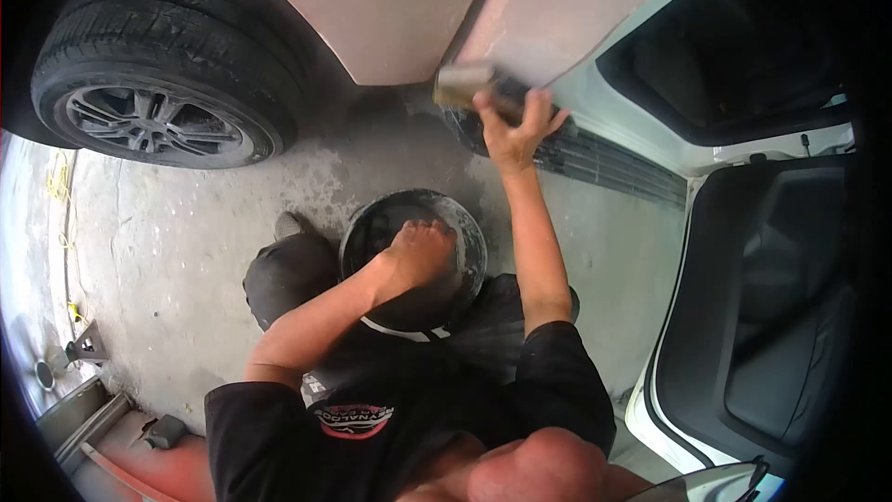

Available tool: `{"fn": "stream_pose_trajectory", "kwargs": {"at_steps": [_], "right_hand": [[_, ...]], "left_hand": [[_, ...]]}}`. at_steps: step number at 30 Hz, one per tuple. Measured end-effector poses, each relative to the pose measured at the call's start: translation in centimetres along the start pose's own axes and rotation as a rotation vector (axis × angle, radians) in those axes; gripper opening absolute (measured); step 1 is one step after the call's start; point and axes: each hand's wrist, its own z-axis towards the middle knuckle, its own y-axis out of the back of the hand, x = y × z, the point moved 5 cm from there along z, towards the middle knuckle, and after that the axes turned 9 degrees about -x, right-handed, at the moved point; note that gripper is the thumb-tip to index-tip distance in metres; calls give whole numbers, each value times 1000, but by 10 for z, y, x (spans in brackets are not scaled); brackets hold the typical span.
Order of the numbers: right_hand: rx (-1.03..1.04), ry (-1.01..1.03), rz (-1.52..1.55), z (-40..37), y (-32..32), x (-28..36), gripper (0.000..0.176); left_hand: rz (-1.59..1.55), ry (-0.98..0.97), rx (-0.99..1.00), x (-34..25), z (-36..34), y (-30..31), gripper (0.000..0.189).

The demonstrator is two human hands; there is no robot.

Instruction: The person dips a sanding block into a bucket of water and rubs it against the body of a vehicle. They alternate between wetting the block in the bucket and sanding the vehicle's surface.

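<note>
My right hand (517, 138) reaches up to the lower edge of a light-coloured car body panel (557, 9). Its fingers are at a tan-and-dark block (465, 84), which is smeared by motion and lies against the panel's bottom corner. Over a round dark bucket (478, 265) between my knees hangs my left hand (420, 251), with its fingers curled. Whatever it may hold is hidden beneath the fingers. Inside the bucket it looks dark, and its rim has pale smudges.
A car wheel (149, 121) stands at the upper left. On the right, an opened car door (762, 316) hangs beside a ribbed dark sill strip (613, 167). A yellow cord (61, 181) runs along the left side of the stained concrete floor (167, 270). Red-and-grey equipment (139, 455) sits lower left.
</note>
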Motion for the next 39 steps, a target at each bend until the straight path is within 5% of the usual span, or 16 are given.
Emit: {"fn": "stream_pose_trajectory", "kwargs": {"at_steps": [4,7,10,13,16,21,25,26,28,29,30,31,32,34,37,39], "right_hand": [[32,166,-20,-6,2,-1,55],[28,-127,-15,86,22,-4,62],[2,-185,0,93,24,-2,66],[159,40,-13,-21,10,-11,62],[251,95,-81,-27,29,-10,65],[-29,-479,221,65,93,-15,78],[-216,-886,269,67,140,-31,73],[-207,-1039,301,50,146,-40,73],[-374,-1479,642,20,153,-53,73],[-463,-1669,761,7,155,-56,70],[-556,-1887,810,-14,153,-60,69],[-566,-1998,883,-26,152,-64,80],[-551,-2043,922,-38,151,-67,77],[-519,-2139,919,-50,147,-66,62],[-326,-2160,936,-65,136,-63,53],[-271,-2136,935,-71,126,-58,48]], "left_hand": [[31,-4,-31,6,-2,-7,56],[90,9,45,5,-7,-16,54],[-5,18,21,3,-3,-6,53],[53,-11,22,12,4,-5,54],[27,37,73,23,8,-5,51],[-10,2,-47,52,5,1,42],[-274,154,-393,62,-53,73,33],[-272,111,-668,71,-85,89,28],[-530,416,-986,84,-168,105,28],[-628,427,-1229,122,-210,81,34],[-552,581,-1308,147,-261,59,39],[-791,790,-1398,178,-307,9,42],[-744,1001,-1310,205,-345,-45,42],[-489,1251,-715,246,-389,-195,42],[-701,1372,-262,168,-407,-294,42],[-857,1446,-154,117,-408,-314,43]]}}
